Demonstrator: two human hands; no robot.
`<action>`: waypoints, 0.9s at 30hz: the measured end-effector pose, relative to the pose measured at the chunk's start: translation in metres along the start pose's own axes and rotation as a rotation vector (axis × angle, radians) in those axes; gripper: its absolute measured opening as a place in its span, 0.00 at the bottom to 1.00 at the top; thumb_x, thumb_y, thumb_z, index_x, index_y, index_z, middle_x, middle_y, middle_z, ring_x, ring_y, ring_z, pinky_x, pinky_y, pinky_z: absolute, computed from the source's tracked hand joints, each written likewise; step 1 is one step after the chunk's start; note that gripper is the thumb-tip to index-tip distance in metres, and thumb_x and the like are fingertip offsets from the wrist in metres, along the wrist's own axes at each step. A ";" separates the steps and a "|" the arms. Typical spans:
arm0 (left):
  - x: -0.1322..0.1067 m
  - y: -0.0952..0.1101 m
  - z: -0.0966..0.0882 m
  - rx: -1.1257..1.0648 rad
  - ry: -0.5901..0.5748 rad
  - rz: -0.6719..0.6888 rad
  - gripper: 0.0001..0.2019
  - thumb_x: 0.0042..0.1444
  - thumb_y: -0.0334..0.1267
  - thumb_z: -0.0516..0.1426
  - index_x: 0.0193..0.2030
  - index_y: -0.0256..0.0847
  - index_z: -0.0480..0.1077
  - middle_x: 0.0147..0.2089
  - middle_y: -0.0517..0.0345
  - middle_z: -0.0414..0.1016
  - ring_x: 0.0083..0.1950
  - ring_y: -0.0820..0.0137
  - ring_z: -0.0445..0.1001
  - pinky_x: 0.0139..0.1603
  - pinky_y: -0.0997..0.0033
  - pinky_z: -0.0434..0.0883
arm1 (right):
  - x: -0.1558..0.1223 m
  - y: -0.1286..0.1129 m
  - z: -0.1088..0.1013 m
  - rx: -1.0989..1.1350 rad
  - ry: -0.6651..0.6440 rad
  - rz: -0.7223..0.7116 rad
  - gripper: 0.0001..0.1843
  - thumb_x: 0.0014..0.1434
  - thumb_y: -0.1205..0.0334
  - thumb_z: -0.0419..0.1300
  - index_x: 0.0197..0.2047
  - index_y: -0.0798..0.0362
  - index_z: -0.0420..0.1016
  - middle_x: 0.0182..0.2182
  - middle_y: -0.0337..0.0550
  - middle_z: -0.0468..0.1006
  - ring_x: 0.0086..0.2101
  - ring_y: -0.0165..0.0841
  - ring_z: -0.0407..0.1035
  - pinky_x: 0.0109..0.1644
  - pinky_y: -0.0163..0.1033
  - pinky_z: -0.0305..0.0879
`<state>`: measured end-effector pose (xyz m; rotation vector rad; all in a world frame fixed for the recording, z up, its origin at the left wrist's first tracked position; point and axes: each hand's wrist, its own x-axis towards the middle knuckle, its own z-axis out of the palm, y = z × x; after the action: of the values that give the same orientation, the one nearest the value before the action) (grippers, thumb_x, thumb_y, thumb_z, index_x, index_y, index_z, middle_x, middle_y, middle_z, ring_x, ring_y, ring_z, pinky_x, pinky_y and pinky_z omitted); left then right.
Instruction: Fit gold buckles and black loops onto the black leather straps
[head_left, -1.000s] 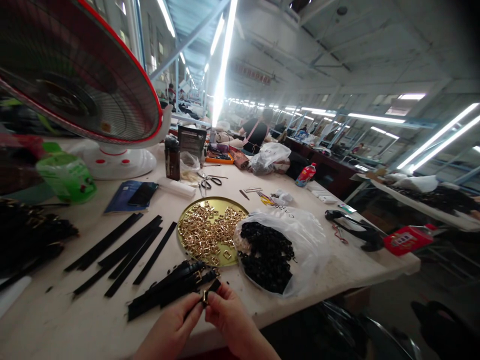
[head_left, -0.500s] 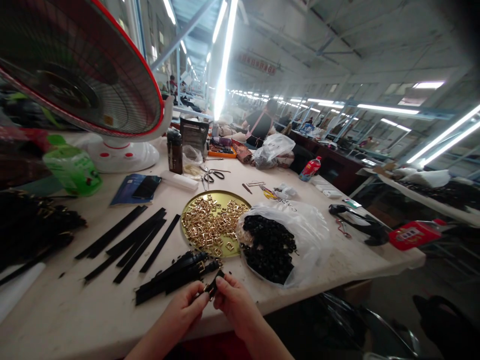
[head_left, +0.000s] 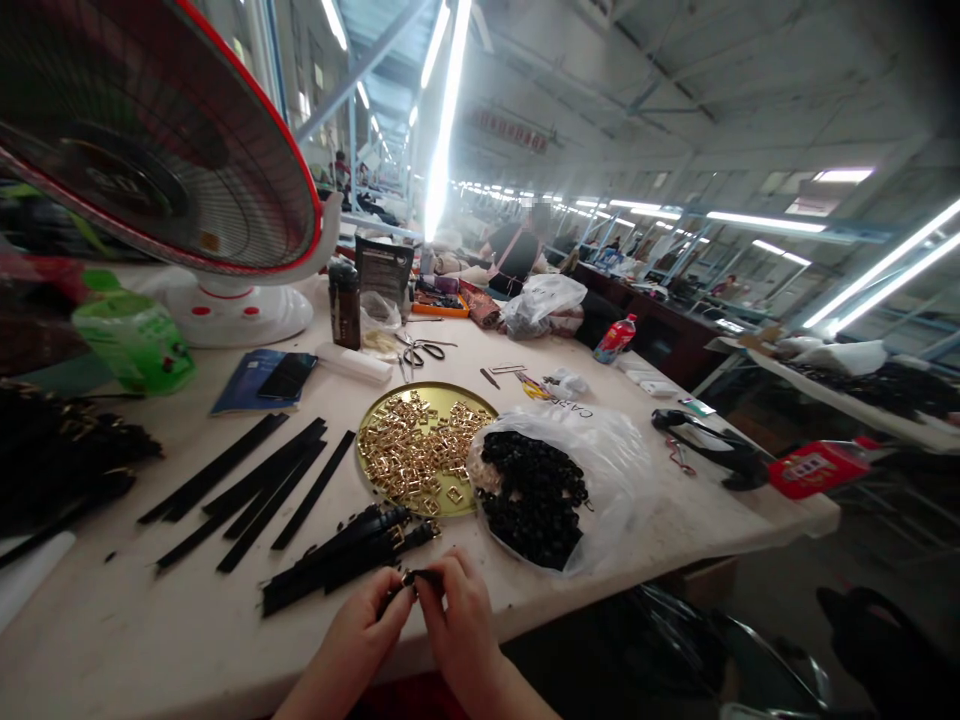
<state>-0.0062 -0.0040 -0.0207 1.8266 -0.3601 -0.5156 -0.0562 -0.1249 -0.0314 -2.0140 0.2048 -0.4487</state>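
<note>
My left hand [head_left: 364, 625] and my right hand [head_left: 455, 612] meet at the table's near edge, both pinched on one black strap with a gold buckle [head_left: 411, 581]. Just beyond them lies a bundle of finished black straps [head_left: 337, 560] with gold buckles at their ends. Behind that stands a round gold tray [head_left: 448, 399] heaped with gold buckles [head_left: 411, 452]. To its right an open clear plastic bag [head_left: 615, 465] holds small black loops [head_left: 534, 495]. Several loose flat black strips [head_left: 247, 490] lie to the left.
A red-rimmed fan [head_left: 161, 150] towers at the back left beside a green container [head_left: 135, 340]. A phone on a blue booklet [head_left: 259, 380], scissors [head_left: 420, 350] and a red bottle [head_left: 613, 342] lie farther back. A seated person [head_left: 517, 255] works beyond. A dark strap heap [head_left: 60, 460] fills the left edge.
My hands have closed together more tightly round the strap and buckle, the strap end now folded between my fingers. The view shifted slightly.
</note>
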 end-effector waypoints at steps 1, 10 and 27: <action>0.001 -0.001 0.000 0.013 0.012 -0.004 0.13 0.49 0.47 0.52 0.24 0.40 0.66 0.21 0.64 0.65 0.27 0.70 0.64 0.28 0.76 0.61 | 0.001 -0.001 0.000 -0.017 0.003 -0.009 0.05 0.53 0.63 0.55 0.28 0.52 0.69 0.28 0.43 0.68 0.31 0.34 0.61 0.36 0.40 0.57; 0.001 -0.001 -0.002 -0.008 -0.081 -0.068 0.13 0.47 0.49 0.52 0.24 0.41 0.66 0.17 0.68 0.60 0.20 0.74 0.58 0.22 0.77 0.58 | 0.012 0.006 0.001 0.603 -0.247 0.448 0.10 0.49 0.56 0.58 0.29 0.54 0.68 0.24 0.38 0.66 0.23 0.27 0.57 0.27 0.33 0.56; 0.009 -0.017 0.001 -0.113 -0.024 -0.102 0.22 0.43 0.61 0.53 0.32 0.43 0.63 0.20 0.67 0.66 0.14 0.76 0.59 0.16 0.77 0.55 | 0.009 -0.006 -0.020 0.242 -0.308 -0.015 0.15 0.58 0.57 0.51 0.26 0.53 0.71 0.25 0.38 0.69 0.28 0.30 0.63 0.32 0.33 0.57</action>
<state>0.0009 -0.0039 -0.0383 1.7366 -0.2501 -0.6163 -0.0562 -0.1412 -0.0159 -1.8187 -0.0533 -0.1589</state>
